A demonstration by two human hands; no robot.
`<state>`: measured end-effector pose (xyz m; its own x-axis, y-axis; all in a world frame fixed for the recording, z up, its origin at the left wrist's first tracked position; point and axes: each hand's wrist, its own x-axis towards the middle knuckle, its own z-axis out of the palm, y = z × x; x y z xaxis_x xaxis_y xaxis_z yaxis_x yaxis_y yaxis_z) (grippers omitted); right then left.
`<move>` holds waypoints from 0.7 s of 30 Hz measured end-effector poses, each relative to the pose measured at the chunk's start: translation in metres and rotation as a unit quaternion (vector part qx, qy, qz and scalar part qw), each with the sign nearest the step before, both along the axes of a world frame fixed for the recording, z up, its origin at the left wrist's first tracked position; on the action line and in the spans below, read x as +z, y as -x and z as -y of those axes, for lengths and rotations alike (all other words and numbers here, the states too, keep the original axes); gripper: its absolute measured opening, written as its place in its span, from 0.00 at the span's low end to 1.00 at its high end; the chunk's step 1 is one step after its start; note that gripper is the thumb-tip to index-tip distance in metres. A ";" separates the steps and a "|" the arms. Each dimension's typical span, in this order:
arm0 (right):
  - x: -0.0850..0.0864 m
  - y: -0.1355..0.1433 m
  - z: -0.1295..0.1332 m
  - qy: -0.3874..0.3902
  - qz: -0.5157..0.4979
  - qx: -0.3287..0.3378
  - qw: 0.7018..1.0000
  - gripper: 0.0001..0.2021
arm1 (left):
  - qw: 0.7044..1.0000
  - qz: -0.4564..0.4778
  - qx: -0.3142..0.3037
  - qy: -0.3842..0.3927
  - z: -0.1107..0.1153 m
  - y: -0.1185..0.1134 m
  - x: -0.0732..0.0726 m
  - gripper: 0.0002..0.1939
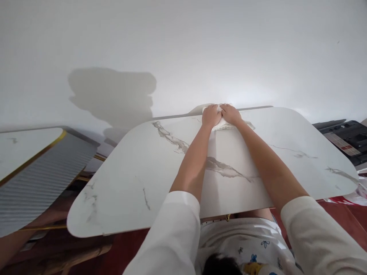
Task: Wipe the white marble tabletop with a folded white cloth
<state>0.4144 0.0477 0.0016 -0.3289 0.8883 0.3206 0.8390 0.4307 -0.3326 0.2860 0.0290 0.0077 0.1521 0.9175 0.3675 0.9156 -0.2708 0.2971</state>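
Note:
Both my arms reach across a white marble-patterned tabletop (123,168) with rounded corners and grey-brown veins. At its far edge, beside the wall, my left hand (211,115) presses on a white cloth (224,125). My right hand (231,114) is right beside it on the same cloth, the two hands nearly touching. The fingers of both are bent over the cloth, and their tips are partly hidden. The cloth lies bunched under the hands, its near edge spread on the table.
A pale wall (183,49) rises behind the table and carries a shadow. To the left stands a cabinet (43,179) with a white top, gold trim and ribbed grey side. Black equipment (351,133) with a label lies at the right. Reddish flooring (344,219) shows below.

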 end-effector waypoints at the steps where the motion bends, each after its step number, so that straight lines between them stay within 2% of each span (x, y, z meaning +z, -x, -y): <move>1: -0.001 0.000 0.001 -0.006 0.001 0.001 1.000 0.23 | 1.000 0.004 0.002 0.001 0.000 0.000 0.000 0.23; 6: -0.004 0.001 0.004 -0.030 0.027 0.012 0.999 0.24 | 1.000 0.019 0.004 -0.006 0.005 0.000 -0.002 0.23; 11: -0.003 0.002 0.021 -0.037 0.046 0.008 0.998 0.25 | 1.000 0.013 0.002 -0.015 0.022 0.000 -0.003 0.24; 16: -0.003 -0.002 0.046 -0.035 0.047 0.018 0.998 0.25 | 1.000 -0.001 0.005 -0.003 0.053 -0.002 0.000 0.23; 21: -0.001 -0.009 0.083 -0.020 0.063 0.055 0.996 0.25 | 0.999 -0.029 0.018 0.011 0.098 -0.006 0.002 0.24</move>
